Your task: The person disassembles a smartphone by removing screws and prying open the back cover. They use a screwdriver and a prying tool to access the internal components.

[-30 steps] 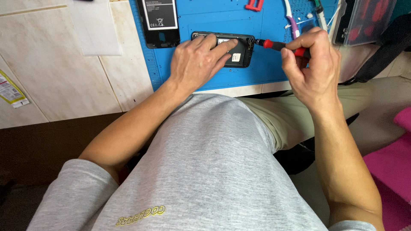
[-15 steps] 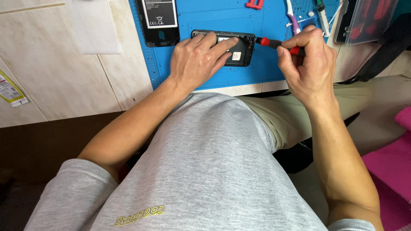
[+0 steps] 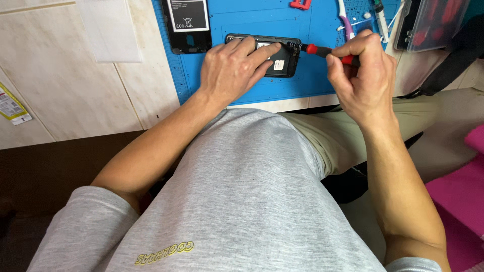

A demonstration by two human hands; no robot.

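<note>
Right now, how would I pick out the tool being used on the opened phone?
Find the blue work mat on the pale table. On it the left hand presses an opened black phone. The screwdriver lies level between that phone's right end and the right hand: a slim black shaft with red bands, the only tool held.

- The mat under the fingers is bright blue with a faint grid pattern.
- The phone beneath the left fingers is black, with a small white label.
- The screwdriver pinched in the right fingers is red and black.
- The battery, up and left of the left fingers, is black with a white label.
- The desk is pale beige with thin dark lines.
- The shirt is speckled grey with yellow lettering.
- The cloth beside the right forearm is pink.
</note>
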